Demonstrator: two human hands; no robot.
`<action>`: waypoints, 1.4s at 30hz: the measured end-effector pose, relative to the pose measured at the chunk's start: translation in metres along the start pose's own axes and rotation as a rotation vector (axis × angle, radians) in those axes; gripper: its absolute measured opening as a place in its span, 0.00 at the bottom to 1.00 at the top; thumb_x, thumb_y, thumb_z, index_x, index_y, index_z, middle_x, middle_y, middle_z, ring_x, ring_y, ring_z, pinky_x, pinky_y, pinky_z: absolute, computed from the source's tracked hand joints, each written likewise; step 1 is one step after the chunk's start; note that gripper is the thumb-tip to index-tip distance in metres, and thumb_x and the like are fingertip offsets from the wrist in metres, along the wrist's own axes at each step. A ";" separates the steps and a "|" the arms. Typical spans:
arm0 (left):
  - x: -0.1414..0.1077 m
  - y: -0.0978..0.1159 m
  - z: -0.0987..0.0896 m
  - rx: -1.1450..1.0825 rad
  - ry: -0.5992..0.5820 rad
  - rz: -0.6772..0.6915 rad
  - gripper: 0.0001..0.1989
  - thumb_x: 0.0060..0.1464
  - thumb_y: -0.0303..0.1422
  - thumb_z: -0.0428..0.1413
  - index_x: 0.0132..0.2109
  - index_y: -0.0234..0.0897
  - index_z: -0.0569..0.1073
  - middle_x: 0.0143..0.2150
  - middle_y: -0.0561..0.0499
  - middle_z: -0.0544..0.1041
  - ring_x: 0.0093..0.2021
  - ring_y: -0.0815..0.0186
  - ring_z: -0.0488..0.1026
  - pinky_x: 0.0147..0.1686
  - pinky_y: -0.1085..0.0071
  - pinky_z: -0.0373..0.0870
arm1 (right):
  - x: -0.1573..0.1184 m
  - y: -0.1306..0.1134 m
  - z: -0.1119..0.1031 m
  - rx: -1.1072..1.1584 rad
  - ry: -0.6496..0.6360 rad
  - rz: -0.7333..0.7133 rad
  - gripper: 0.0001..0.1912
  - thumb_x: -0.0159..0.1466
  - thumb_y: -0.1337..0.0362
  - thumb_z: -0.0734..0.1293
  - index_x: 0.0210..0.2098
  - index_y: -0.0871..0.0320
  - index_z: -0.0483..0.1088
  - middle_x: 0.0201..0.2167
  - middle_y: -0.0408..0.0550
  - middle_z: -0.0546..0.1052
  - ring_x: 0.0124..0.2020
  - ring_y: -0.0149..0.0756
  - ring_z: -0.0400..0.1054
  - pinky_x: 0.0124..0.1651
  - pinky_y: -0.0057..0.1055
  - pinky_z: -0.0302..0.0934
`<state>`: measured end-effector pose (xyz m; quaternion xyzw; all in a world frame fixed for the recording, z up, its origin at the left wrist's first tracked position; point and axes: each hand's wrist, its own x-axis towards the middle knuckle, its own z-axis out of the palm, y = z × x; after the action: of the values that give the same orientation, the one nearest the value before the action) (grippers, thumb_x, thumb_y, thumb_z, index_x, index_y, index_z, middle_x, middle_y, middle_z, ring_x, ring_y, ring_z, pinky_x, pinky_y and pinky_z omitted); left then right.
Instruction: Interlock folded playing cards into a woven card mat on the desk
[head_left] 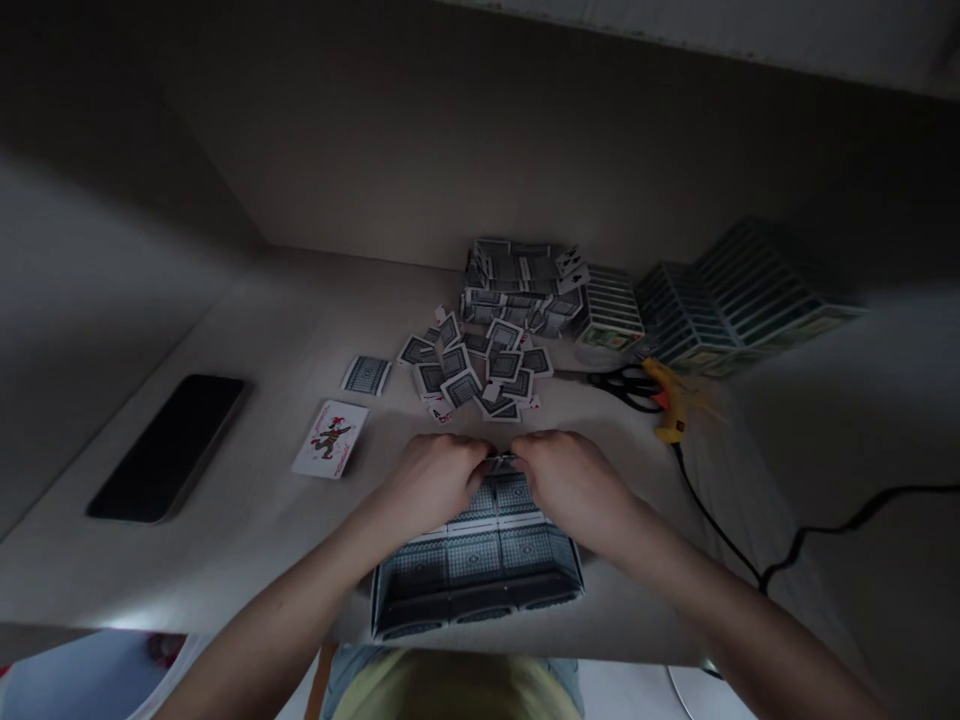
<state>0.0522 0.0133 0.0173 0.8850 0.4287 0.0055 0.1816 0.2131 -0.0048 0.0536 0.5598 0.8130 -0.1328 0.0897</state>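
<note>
Head view, over a pale laminate table (247, 320):
- The left hand (431, 483) and right hand (574, 490) met at the fingertips, clenched on a small blue-grey playing card (501, 464) at the far edge of a low, box-like structure of blue-grey playing cards (476, 560); the fingers partly hid the grip.
- Both forearms reached in from the bottom of the frame, angled toward each other, with the wrists held just above the structure.
- A slipped fingertip or a forearm brushing the thin card walls could have collapsed the structure.
- A loose heap of blue-grey cards (480, 370) lay beyond, with a white joker card (331, 439) and a black smartphone (166, 447) to the left, and black-handled scissors (626, 387) and a yellow hot glue gun (670, 400) to the right.
</note>
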 end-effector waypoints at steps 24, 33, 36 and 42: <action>0.000 0.000 0.000 -0.012 0.013 -0.012 0.12 0.56 0.32 0.45 0.41 0.41 0.72 0.36 0.49 0.77 0.36 0.62 0.74 0.33 0.70 0.66 | -0.002 0.010 0.031 0.252 0.256 0.057 0.09 0.62 0.63 0.61 0.33 0.57 0.72 0.33 0.46 0.76 0.38 0.33 0.67 0.42 0.27 0.56; 0.000 0.000 -0.001 0.007 0.000 -0.023 0.11 0.55 0.31 0.45 0.38 0.39 0.72 0.34 0.48 0.77 0.35 0.62 0.74 0.32 0.70 0.66 | -0.002 0.002 0.026 0.117 0.258 0.100 0.06 0.59 0.69 0.62 0.27 0.59 0.69 0.29 0.46 0.74 0.35 0.36 0.66 0.37 0.30 0.53; 0.000 0.000 0.000 -0.017 0.000 -0.019 0.11 0.55 0.31 0.46 0.40 0.39 0.72 0.35 0.48 0.77 0.36 0.61 0.74 0.33 0.69 0.66 | -0.001 0.000 0.021 0.083 0.254 0.042 0.07 0.59 0.70 0.61 0.26 0.58 0.68 0.28 0.46 0.73 0.34 0.36 0.65 0.39 0.31 0.52; 0.000 0.000 0.001 -0.040 -0.002 -0.037 0.11 0.54 0.31 0.46 0.40 0.39 0.73 0.36 0.47 0.77 0.36 0.62 0.74 0.35 0.69 0.67 | 0.001 -0.004 0.019 0.076 0.143 0.057 0.08 0.60 0.70 0.59 0.28 0.59 0.69 0.30 0.48 0.74 0.34 0.36 0.66 0.36 0.30 0.53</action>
<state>0.0526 0.0132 0.0168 0.8731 0.4446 0.0098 0.1998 0.2088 -0.0111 0.0361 0.5938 0.7954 -0.1207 0.0141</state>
